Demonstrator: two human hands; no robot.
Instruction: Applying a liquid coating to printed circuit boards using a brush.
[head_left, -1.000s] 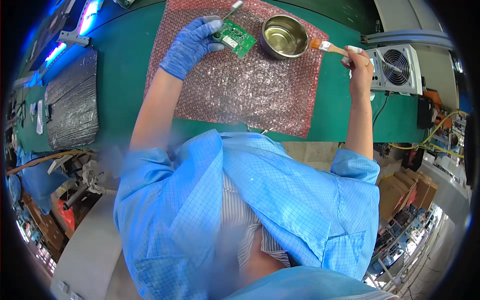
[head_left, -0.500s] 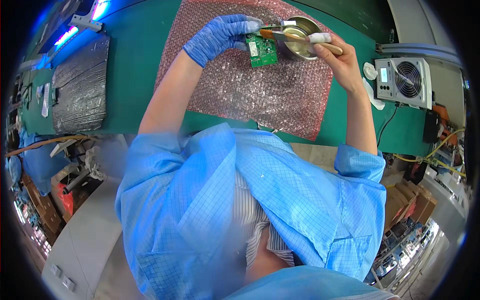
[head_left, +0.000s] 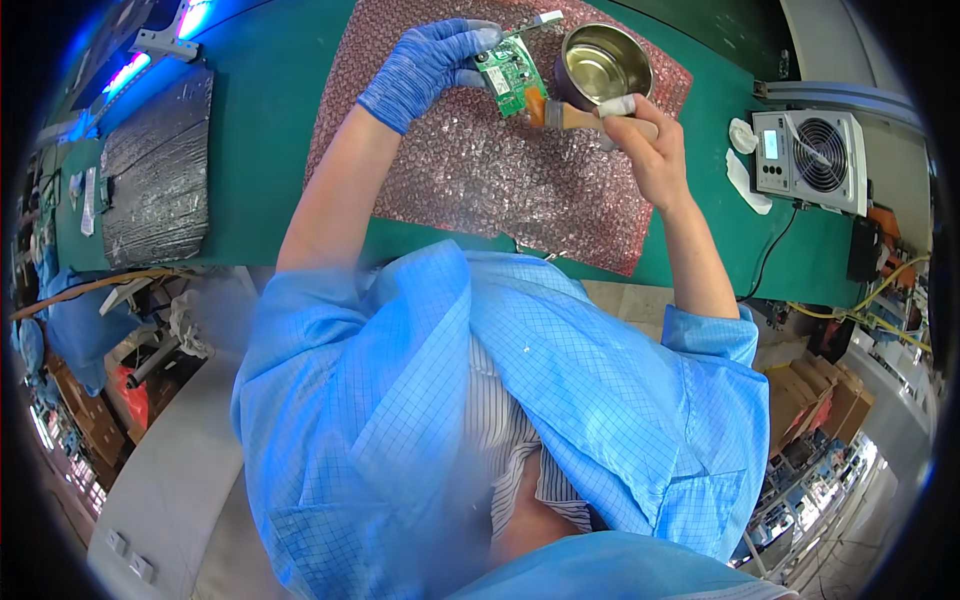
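Observation:
In a blue knit glove, my left hand (head_left: pixel 432 68) grips a green circuit board (head_left: pixel 511 76) by its left edge, holding it tilted above the bubble wrap. My right hand (head_left: pixel 648 148), with white covers on some fingertips, pinches the wooden handle of a flat paintbrush (head_left: pixel 572 117). The brush's orange bristles meet the lower right edge of the board. Just beyond the brush stands a round metal bowl (head_left: pixel 604 66) with some clear liquid in its bottom.
Pink bubble wrap (head_left: pixel 480 190) covers the middle of the green table (head_left: pixel 255 120). A fan unit (head_left: pixel 810 160) stands at the right, with crumpled white tissue (head_left: pixel 742 136) beside it. A dark padded sheet (head_left: pixel 158 170) lies at the left, near a violet-lit lamp (head_left: pixel 130 72).
The brush has come from over the bowl's near side down and left to the board's lower edge. The board has turned and risen slightly, and the bowl stands uncovered.

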